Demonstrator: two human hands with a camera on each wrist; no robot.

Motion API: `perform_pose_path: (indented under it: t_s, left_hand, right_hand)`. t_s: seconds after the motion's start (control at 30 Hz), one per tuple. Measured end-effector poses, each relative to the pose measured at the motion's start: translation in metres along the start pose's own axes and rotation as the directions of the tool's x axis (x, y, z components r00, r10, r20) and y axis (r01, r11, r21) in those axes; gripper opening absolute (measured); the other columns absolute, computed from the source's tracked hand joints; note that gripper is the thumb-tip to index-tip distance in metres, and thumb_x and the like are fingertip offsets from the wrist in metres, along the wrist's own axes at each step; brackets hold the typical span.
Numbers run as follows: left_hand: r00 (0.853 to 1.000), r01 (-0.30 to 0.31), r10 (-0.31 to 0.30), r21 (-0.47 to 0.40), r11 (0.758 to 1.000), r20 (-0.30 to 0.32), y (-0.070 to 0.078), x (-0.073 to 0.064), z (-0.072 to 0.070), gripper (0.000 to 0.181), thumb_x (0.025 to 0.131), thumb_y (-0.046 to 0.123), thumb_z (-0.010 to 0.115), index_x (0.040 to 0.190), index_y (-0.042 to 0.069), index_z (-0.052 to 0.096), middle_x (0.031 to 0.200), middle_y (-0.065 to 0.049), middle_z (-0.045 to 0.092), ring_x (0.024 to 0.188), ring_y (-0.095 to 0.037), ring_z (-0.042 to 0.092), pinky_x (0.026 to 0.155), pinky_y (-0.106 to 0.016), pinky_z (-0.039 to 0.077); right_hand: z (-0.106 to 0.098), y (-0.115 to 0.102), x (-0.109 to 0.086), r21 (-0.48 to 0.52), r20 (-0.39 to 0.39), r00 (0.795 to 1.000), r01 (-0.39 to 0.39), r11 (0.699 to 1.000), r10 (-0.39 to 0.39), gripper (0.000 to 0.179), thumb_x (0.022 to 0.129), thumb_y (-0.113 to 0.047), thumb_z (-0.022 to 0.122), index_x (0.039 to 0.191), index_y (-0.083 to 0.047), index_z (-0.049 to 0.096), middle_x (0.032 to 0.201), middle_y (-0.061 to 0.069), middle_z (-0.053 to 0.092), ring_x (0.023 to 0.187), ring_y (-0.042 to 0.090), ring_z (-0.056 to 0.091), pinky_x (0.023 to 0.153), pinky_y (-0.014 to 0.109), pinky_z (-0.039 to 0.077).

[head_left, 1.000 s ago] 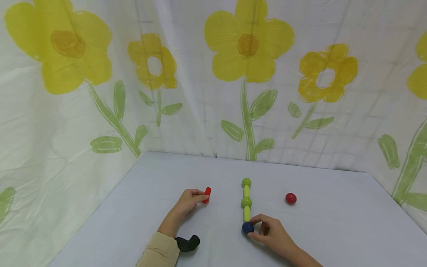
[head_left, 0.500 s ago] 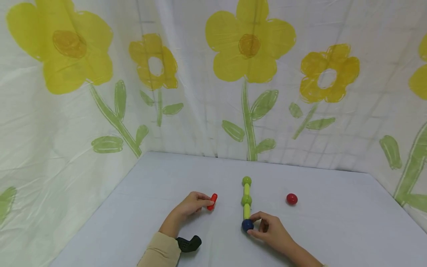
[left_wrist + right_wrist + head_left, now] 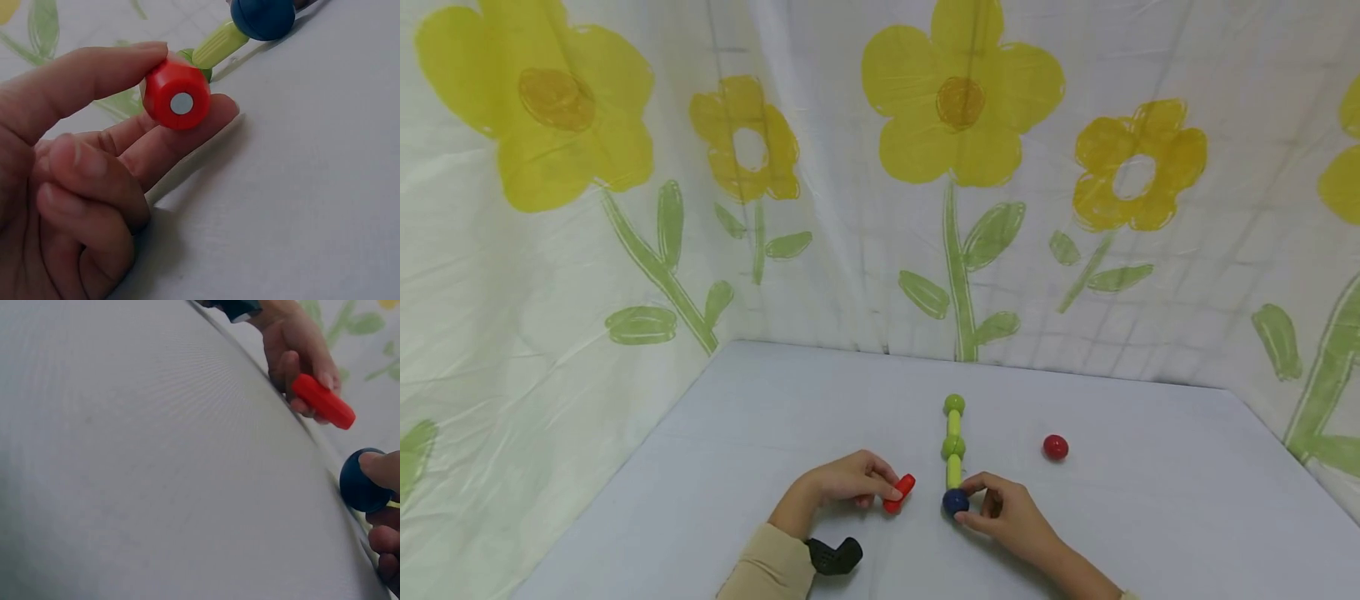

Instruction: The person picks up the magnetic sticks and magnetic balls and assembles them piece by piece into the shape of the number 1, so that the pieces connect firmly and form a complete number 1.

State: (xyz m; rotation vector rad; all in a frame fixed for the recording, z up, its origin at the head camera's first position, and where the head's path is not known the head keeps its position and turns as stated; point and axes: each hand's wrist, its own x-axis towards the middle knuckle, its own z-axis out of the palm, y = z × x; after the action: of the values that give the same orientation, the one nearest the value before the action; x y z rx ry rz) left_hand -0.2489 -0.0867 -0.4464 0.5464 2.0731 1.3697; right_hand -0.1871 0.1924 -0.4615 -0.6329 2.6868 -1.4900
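My left hand (image 3: 857,481) pinches a red magnetic rod (image 3: 899,493) between thumb and fingers. A pale round magnet shows in the rod's end in the left wrist view. My right hand (image 3: 1011,515) holds a dark blue ball (image 3: 955,502) between thumb and index finger. From the ball a straight chain runs away from me: a yellow-green rod (image 3: 954,472), a green ball (image 3: 953,447), a second yellow-green rod (image 3: 953,422) and a green end ball (image 3: 954,404). The red rod is apart from the blue ball, to its left.
A red ball (image 3: 1056,447) lies by itself to the right of the chain. A black wrist camera (image 3: 837,557) sticks out from the left sleeve (image 3: 771,562). Behind the white table (image 3: 1150,483) hangs a curtain (image 3: 835,167) printed with yellow flowers.
My left hand has brought the red rod right and nearer to me, towards the blue ball, and tilted it. The chain has slid slightly away from me, with my right hand still on its blue ball.
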Motion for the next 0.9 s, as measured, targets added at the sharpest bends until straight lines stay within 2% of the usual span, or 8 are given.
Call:
perform_pose_path:
  t_s: [0.3,0.5,0.73,0.9]
  left_hand:
    - [0.995,0.008,-0.009,0.008,1.000,0.099,0.008,0.000,0.014,0.010,0.089,0.012,0.069,0.093,0.003,0.071,0.067,0.003,0.059,0.048,-0.006,0.042,0.048,-0.019,0.035]
    - [0.995,0.007,-0.009,0.015,1.000,0.100,0.013,0.002,0.023,0.009,0.088,0.011,0.070,0.091,0.003,0.071,0.064,0.003,0.058,0.046,-0.006,0.041,0.047,-0.018,0.034]
    - [0.991,0.004,-0.007,0.020,1.000,0.134,0.015,0.005,0.030,0.008,0.089,0.011,0.069,0.091,0.003,0.072,0.065,0.004,0.058,0.046,-0.005,0.041,0.047,-0.018,0.034]
    - [0.990,0.006,-0.008,0.014,1.000,0.138,0.017,0.004,0.034,0.008,0.090,0.010,0.068,0.091,0.002,0.072,0.063,0.004,0.057,0.045,-0.005,0.041,0.046,-0.017,0.034]
  right_hand:
    - [0.001,0.003,-0.001,0.015,-0.014,1.000,-0.004,1.000,0.004,0.031,0.083,-0.017,0.078,0.106,-0.002,0.065,0.076,-0.001,0.057,0.061,0.004,0.047,0.052,0.021,0.040]
    - [0.002,0.005,-0.003,0.053,-0.030,0.999,0.017,0.998,-0.015,0.030,0.082,-0.015,0.079,0.106,-0.002,0.065,0.078,-0.001,0.059,0.060,0.003,0.048,0.052,0.021,0.041]
    - [0.001,0.004,-0.003,0.095,-0.029,0.999,-0.019,0.995,0.022,0.031,0.083,-0.014,0.078,0.108,-0.002,0.065,0.085,0.002,0.060,0.062,0.005,0.048,0.053,0.020,0.041]
    - [0.002,0.003,-0.004,0.095,-0.030,0.999,-0.015,0.995,0.018,0.031,0.083,-0.014,0.078,0.108,-0.002,0.065,0.085,0.002,0.061,0.062,0.005,0.048,0.054,0.020,0.041]
